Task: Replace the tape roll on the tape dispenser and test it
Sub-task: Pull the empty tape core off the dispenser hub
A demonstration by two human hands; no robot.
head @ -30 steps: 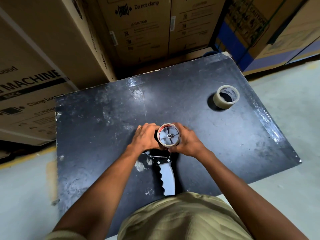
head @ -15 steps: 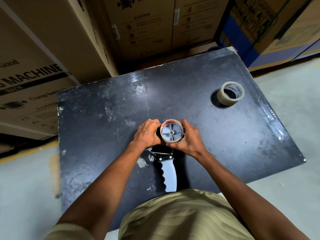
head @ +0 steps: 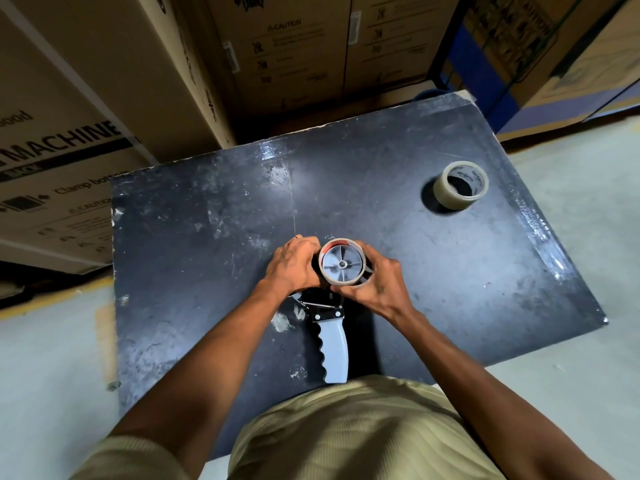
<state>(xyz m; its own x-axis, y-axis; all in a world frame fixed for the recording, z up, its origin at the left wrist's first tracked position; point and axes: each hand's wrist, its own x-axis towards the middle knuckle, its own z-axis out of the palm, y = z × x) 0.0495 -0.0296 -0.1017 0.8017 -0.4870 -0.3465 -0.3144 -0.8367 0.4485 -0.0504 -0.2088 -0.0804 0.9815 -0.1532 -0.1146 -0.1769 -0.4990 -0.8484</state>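
Observation:
The tape dispenser lies on the black table [head: 194, 258], its grey ridged handle [head: 334, 351] pointing toward me. A thin tape roll [head: 360, 273] with a red-printed core sits around the dispenser's grey spoked hub [head: 342, 265]. My left hand [head: 294, 266] grips the roll's left side and my right hand [head: 375, 284] wraps its right and near side. The dispenser's front end is hidden under my hands. A second tape roll [head: 446, 197], clear with a white printed core, stands apart at the table's far right.
Large cardboard boxes [head: 86, 109] stand close behind and left of the table. More boxes [head: 540, 46] with blue panels are at the back right. Pale concrete floor [head: 571, 265] surrounds the table's right and left edges.
Both hands stay on the roll at the hub with only slight finger shifts. The camera view has tilted a little, so the table appears lower in the frame.

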